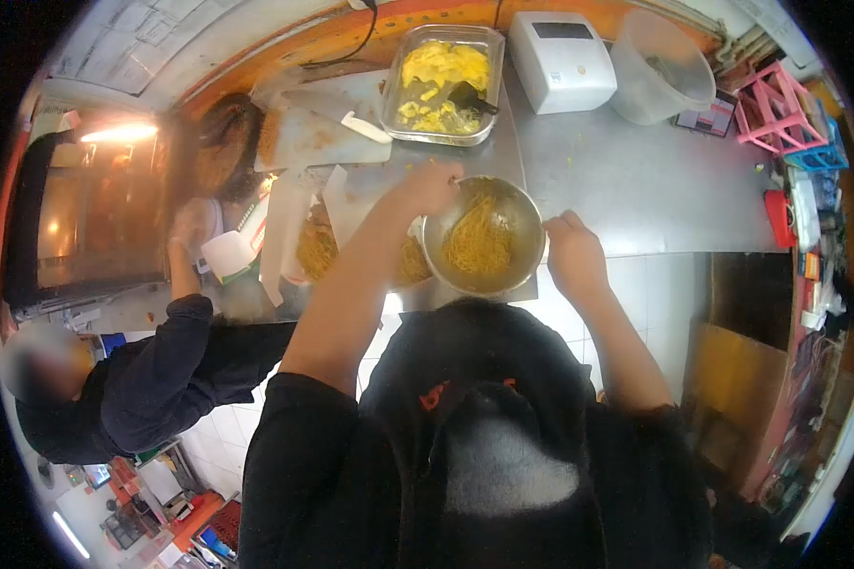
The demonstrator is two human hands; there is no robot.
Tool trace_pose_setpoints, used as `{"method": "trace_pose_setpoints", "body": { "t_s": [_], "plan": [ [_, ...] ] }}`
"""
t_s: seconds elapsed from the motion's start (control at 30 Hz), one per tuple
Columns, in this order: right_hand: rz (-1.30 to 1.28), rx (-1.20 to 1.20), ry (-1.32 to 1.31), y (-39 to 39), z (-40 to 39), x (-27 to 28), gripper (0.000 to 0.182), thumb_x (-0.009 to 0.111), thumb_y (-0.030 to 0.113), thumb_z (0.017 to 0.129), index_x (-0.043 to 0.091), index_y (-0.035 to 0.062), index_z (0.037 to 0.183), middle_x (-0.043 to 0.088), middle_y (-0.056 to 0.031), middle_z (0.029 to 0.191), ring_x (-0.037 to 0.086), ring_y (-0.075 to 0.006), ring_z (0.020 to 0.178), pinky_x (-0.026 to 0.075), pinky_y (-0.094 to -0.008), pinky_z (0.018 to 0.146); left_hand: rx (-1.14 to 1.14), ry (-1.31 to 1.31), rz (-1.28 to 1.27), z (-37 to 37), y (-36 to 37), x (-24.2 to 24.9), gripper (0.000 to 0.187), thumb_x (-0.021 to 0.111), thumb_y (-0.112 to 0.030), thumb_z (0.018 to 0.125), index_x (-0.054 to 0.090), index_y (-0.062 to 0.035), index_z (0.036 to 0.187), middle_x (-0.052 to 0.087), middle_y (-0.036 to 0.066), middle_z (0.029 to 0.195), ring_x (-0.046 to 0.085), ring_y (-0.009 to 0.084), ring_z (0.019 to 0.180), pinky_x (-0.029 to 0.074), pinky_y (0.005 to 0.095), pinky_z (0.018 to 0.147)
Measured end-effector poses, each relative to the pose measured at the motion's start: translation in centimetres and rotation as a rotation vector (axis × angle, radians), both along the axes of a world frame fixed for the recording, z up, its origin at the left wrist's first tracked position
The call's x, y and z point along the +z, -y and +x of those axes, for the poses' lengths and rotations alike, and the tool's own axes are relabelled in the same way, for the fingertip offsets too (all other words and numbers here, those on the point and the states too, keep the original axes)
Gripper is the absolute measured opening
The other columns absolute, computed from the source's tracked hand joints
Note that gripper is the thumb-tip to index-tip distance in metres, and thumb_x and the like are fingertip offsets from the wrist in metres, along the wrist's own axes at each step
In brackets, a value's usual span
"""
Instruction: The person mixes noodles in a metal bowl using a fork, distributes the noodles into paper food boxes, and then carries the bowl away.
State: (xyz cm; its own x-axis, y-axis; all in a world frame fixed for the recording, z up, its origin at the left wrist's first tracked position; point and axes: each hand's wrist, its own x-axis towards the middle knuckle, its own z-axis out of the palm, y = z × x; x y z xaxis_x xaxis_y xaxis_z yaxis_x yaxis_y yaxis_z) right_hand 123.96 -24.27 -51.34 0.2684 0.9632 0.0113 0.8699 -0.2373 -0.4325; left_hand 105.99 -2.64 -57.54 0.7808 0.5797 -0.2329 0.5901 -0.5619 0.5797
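Note:
A round metal bowl (436, 261) with yellow noodles (479, 242) inside is at the front edge of the steel counter, just ahead of my chest. My left hand (434, 187) is closed at the bowl's upper left rim, fingers partly blurred. At the right rim, my right hand (575, 248) is closed with its fingertips pinched against the edge. Left of the bowl, partly behind my left forearm, more noodles (317, 252) lie on white paper (289, 223).
Behind the bowl stands a glass tray (389, 119) of yellow food with a black utensil. A white-handled knife (365, 127) rests on a cutting board (323, 142). A white machine (562, 66) and clear tub (659, 71) stand farther right. At left, a co-worker's hand (194, 223) is near a white-and-red carton (232, 254).

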Motion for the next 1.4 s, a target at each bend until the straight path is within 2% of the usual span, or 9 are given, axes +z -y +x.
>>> {"method": "trace_pose_setpoints", "body": {
  "t_s": [0.13,0.3,0.37,0.5,0.7,0.83,0.97,1.17,1.4],
  "plan": [
    [0.016,0.317,0.023,0.3,-0.5,-1.7,0.019,0.05,-0.001,0.079,0.064,0.0063,0.09,0.06,-0.0131,0.087,0.061,-0.0335,0.079,0.051,-0.0402,0.069,0.013,0.026,-0.043,0.4,0.0,2.1,0.014,0.059,-0.018,0.079,0.053,-0.0058,0.079,0.057,0.013,0.073,0.055,0.0258,0.068,0.044,0.0378,0.063],
    [0.064,0.155,-0.088,1.0,1.9,0.4,0.019,0.054,0.001,0.077,0.065,0.0063,0.092,0.061,-0.0126,0.091,0.062,-0.0314,0.083,0.052,-0.0396,0.072,0.067,0.053,-0.259,-0.6,1.4,3.6,0.02,0.062,-0.015,0.073,0.047,-0.0046,0.064,0.046,0.006,0.056,0.044,0.0148,0.053,0.037,0.0331,0.05],
    [0.057,0.045,-0.025,1.7,1.8,-1.2,0.02,0.055,0.001,0.077,0.066,0.0069,0.093,0.061,-0.0124,0.091,0.062,-0.0313,0.084,0.052,-0.0393,0.072,0.103,0.106,-0.269,-1.0,2.1,3.0,0.02,0.061,-0.013,0.073,0.046,-0.005,0.063,0.046,0.004,0.055,0.043,0.0129,0.052,0.036,0.0317,0.049],
    [0.119,0.367,-0.12,2.1,1.7,-1.0,0.019,0.054,-0.001,0.077,0.065,0.006,0.09,0.059,-0.0117,0.086,0.061,-0.0306,0.078,0.051,-0.0395,0.068,0.179,0.202,-0.193,-2.2,3.8,4.3,0.024,0.064,-0.014,0.069,0.045,-0.0011,0.061,0.045,0.007,0.053,0.042,0.0143,0.051,0.035,0.0332,0.048],
    [0.393,0.103,0.018,-0.3,3.6,-0.5,0.021,0.052,-0.003,0.074,0.064,0.0051,0.089,0.056,-0.011,0.082,0.059,-0.0294,0.076,0.05,-0.0389,0.066,0.353,0.366,-0.097,-4.4,6.9,5.2,0.016,0.06,-0.006,0.074,0.048,-0.0049,0.065,0.048,0.0,0.057,0.048,0.0074,0.05,0.039,0.0254,0.045],
    [0.336,0.391,0.018,0.2,2.5,1.5,0.02,0.055,0.0,0.074,0.064,0.0062,0.091,0.056,-0.0087,0.082,0.059,-0.0269,0.077,0.05,-0.038,0.066,0.504,0.528,-0.102,-6.0,8.6,6.8,0.012,0.058,-0.003,0.076,0.049,-0.0048,0.068,0.05,0.0,0.06,0.049,0.0071,0.05,0.04,0.0237,0.046],
    [0.64,0.514,0.131,-2.3,3.0,4.2,0.016,0.059,0.005,0.073,0.062,0.0073,0.088,0.056,-0.0067,0.083,0.059,-0.026,0.077,0.051,-0.037,0.064,0.733,0.586,-0.339,-7.6,9.7,9.0,0.016,0.057,-0.001,0.077,0.046,-0.0048,0.065,0.05,0.0,0.06,0.051,0.0072,0.051,0.048,0.0235,0.044],
    [0.506,0.524,0.46,-4.2,2.8,11.2,0.021,0.059,0.007,0.071,0.059,0.0067,0.092,0.055,-0.0068,0.086,0.058,-0.0255,0.075,0.05,-0.037,0.061,0.8,0.719,-0.422,-8.8,11.1,13.6,0.008,0.055,0.0,0.076,0.052,-0.0027,0.069,0.055,0.002,0.063,0.052,0.0067,0.049,0.05,0.0224,0.044],
    [0.496,0.664,0.419,-4.0,3.1,11.9,0.02,0.056,0.005,0.072,0.059,0.006,0.092,0.055,-0.0074,0.09,0.059,-0.0257,0.077,0.05,-0.0363,0.062,0.919,0.902,-0.257,-10.0,11.9,13.3,0.012,0.054,0.003,0.073,0.051,-0.0027,0.064,0.054,0.001,0.059,0.049,0.0061,0.049,0.04,0.0216,0.044]
  ]
}}
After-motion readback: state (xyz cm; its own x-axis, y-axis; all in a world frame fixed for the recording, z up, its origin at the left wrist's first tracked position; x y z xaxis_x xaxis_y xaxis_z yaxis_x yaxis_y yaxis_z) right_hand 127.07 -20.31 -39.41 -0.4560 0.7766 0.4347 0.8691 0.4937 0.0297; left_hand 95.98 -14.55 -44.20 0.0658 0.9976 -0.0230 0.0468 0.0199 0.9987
